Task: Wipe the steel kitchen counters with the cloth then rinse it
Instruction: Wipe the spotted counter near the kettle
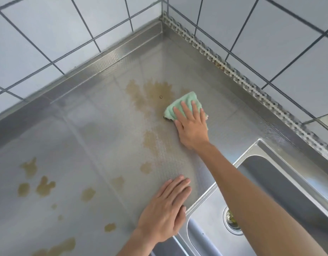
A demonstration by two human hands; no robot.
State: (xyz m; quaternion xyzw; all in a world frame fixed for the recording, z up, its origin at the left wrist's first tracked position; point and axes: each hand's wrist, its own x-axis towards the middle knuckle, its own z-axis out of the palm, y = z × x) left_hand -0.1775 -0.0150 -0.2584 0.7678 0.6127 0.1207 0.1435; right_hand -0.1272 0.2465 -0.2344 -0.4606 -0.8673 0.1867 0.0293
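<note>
The right hand presses flat, straight fingers on the green cloth to scrub brown stains, while the left hand, fingers relaxed, braces on the steel counter.

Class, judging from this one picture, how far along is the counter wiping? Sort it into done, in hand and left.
Done: nothing clearly; no wiped patch stands out. In hand: the right hand presses the green cloth flat beside the big brown stain near the corner, while the left hand rests on the counter. Left: the brown spots at lower left, then rinsing at the sink.
</note>
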